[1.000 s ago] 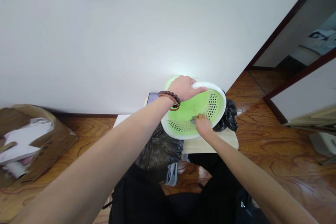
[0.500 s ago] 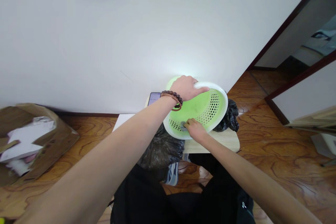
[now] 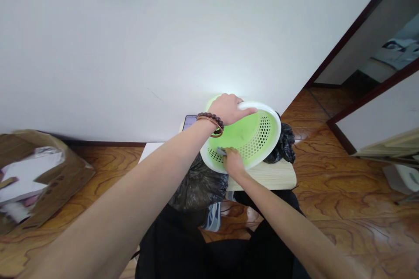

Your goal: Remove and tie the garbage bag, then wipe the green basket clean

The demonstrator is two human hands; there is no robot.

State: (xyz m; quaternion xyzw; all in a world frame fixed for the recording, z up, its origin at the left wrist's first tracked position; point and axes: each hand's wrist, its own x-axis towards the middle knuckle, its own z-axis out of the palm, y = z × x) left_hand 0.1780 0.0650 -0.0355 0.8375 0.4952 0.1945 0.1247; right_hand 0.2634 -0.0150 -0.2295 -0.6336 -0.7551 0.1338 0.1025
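A green basket with rows of holes and a white rim (image 3: 272,139) is tilted toward me on a light wooden stool top (image 3: 278,176). My left hand (image 3: 226,109), with a beaded bracelet at the wrist, grips its upper rim, the thumb reaching over the inside. Low inside the basket, my right hand (image 3: 234,162) is closed on a small grey piece (image 3: 221,151), held against the perforated wall. What the grey piece is, I cannot make out. Black plastic bags lie on both sides of the basket, a full-looking one (image 3: 199,185) on the left and a crumpled one (image 3: 284,144) on the right.
Behind the basket's left side lies a phone (image 3: 189,121). A white wall (image 3: 131,52) rises right behind the stool. On the wooden floor at left stands an open cardboard box (image 3: 67,192) with papers in it. A doorway with dark red trim (image 3: 347,43) is at right.
My right hand has shifted left along the inside of the basket and turned, with the grey piece in it. My left hand keeps its grip on the rim.
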